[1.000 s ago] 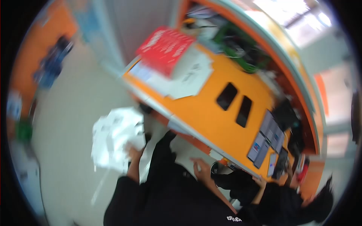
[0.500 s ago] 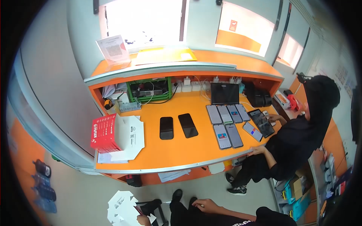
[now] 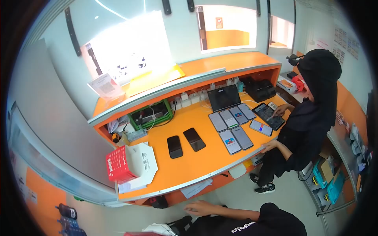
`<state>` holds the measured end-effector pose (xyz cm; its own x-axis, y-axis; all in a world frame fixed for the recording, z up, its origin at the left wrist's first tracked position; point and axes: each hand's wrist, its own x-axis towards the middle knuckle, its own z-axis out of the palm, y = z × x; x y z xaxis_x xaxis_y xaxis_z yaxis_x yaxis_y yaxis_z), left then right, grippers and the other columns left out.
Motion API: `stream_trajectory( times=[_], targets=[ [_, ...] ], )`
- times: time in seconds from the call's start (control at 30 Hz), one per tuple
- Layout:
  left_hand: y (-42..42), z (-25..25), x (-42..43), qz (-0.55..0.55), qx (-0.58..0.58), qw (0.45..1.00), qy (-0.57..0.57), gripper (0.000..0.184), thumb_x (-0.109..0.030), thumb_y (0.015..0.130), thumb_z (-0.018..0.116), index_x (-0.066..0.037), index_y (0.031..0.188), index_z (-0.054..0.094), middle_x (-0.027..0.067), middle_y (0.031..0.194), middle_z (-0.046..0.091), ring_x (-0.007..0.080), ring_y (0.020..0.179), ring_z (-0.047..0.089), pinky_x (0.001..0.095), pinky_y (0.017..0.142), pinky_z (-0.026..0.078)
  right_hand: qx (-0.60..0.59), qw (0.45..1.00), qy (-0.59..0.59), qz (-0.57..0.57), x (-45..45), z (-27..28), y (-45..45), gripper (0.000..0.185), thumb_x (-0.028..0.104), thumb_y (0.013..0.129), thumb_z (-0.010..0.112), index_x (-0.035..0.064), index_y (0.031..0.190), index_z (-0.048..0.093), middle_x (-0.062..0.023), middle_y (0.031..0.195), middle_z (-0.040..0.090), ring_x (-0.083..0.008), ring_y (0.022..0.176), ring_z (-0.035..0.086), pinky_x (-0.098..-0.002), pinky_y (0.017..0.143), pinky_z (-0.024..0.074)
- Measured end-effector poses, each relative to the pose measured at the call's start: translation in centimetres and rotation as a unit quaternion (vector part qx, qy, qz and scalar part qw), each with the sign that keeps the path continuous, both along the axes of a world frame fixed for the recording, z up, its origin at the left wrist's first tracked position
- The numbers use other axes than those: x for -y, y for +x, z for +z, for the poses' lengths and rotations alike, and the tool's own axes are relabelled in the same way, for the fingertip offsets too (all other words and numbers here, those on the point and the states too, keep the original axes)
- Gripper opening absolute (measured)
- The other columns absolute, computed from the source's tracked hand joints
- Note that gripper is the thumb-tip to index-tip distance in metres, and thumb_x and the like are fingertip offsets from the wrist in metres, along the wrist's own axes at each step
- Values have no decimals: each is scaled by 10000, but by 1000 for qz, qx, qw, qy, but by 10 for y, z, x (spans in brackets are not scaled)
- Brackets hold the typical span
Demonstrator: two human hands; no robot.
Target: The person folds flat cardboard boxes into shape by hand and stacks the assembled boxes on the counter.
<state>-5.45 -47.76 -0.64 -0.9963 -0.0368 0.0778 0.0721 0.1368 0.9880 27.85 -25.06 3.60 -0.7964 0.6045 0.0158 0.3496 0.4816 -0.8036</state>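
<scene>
My right hand (image 3: 201, 207) is at the bottom centre, in front of the desk's front edge. Its fingers are loosely stretched, and I see nothing in it. My left hand is out of the frame. At the bottom edge, part of a white cut sheet (image 3: 158, 229) shows beside a strip of something red (image 3: 141, 234). On the orange desk (image 3: 189, 169) a red printed box (image 3: 121, 164) sits over another white cut sheet (image 3: 147, 161). Two dark phones, one (image 3: 175, 147) left of the other (image 3: 194, 139), lie mid-desk.
At the right a person in black (image 3: 311, 102) touches a tablet (image 3: 269, 116). Several phones lie by a dark upright screen (image 3: 224, 98). A green crate (image 3: 151, 114) and chargers (image 3: 189, 100) fill the shelf. Bottles (image 3: 69, 222) stand lower left.
The view has swung up from the floor and tilted toward the desk. My left hand, earlier at the white sheets, has left the frame. Most of those sheets are now below the bottom edge.
</scene>
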Motion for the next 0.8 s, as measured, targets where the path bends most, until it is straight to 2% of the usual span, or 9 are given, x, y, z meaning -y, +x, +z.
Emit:
stream_trajectory(
  times=[0.07, 0.13, 0.27, 0.3, 0.37, 0.4, 0.47, 0.53, 0.8],
  targets=[
    [-25, -16, -3, 14, 13, 997, 71, 388, -200, 864, 578, 64, 1147, 540, 217, 1132, 593, 326, 1017, 580, 394, 842, 495, -80, 993, 12, 88, 0, 24, -16, 371, 248, 914, 587, 117, 1258, 541, -123, 1185, 619, -296, 1057, 610, -411, 895, 484],
    [-52, -57, -19, -37, -167, 947, 271, 172, -110, 926, 553, 26, 1024, 594, 108, 968, 603, 240, 861, 590, 340, 681, 510, -110, 988, 19, 110, 3, 39, -30, 457, 242, 897, 614, 131, 1322, 488, -143, 1304, 519, -315, 1172, 525, -426, 967, 440],
    [141, 166, -136, -122, -116, 964, 207, 514, -233, 846, 591, 17, 1283, 488, 211, 1206, 566, 294, 1137, 570, 415, 875, 525, -176, 971, 138, 82, 1, 99, -26, 723, 205, 817, 709, 181, 1450, 362, -179, 1505, 290, -365, 1389, 293, -510, 1117, 287],
    [132, 145, -133, -198, -71, 959, 190, 719, -176, 833, 672, -37, 1418, 278, 245, 1438, 300, 344, 1344, 335, 478, 994, 454, -177, 971, 136, 80, -3, 107, -23, 723, 205, 817, 709, 181, 1450, 362, -179, 1505, 290, -365, 1389, 293, -510, 1117, 287],
    [170, 184, -153, -259, 54, 914, 307, 698, -209, 857, 571, -6, 1449, 262, 187, 1383, 413, 294, 1215, 482, 442, 994, 447, -210, 952, 221, 16, -6, 116, -14, 774, 188, 780, 739, 184, 1456, 362, -181, 1518, 261, -376, 1416, 237, -556, 1134, 231],
    [175, 182, -157, -260, 55, 913, 310, 698, -209, 857, 571, -6, 1449, 262, 187, 1383, 413, 294, 1215, 482, 442, 994, 447, -223, 947, 229, -18, -7, 120, -9, 715, 139, 795, 720, 159, 1433, 398, -182, 1502, 296, -383, 1401, 278, -534, 1133, 260],
    [189, 181, -172, -478, 20, 814, 330, 718, -193, 852, 600, -22, 1456, 251, 162, 1409, 395, 291, 1236, 468, 458, 1021, 416, -244, 939, 234, -60, -12, 121, 7, 681, 82, 792, 692, 150, 1415, 425, -187, 1492, 317, -387, 1380, 315, -513, 1122, 292],
    [205, 187, -187, -493, 71, 791, 356, 721, -156, 851, 614, -14, 1455, 248, 159, 1384, 425, 277, 1232, 475, 428, 1024, 411, -270, 921, 247, -135, -16, 113, 24, 586, -43, 802, 611, 103, 1359, 504, -181, 1437, 410, -377, 1311, 429, -461, 1089, 369],
    [239, 190, -238, -623, 200, 666, 357, 543, -12, 863, 604, 14, 1358, 382, 140, 1297, 529, 223, 1192, 531, 379, 1030, 412, -326, 919, 135, -176, -22, 128, 91, 461, -12, 871, 595, -1, 1324, 508, -196, 1318, 543, -327, 1240, 527, -398, 1024, 439]
  ],
)
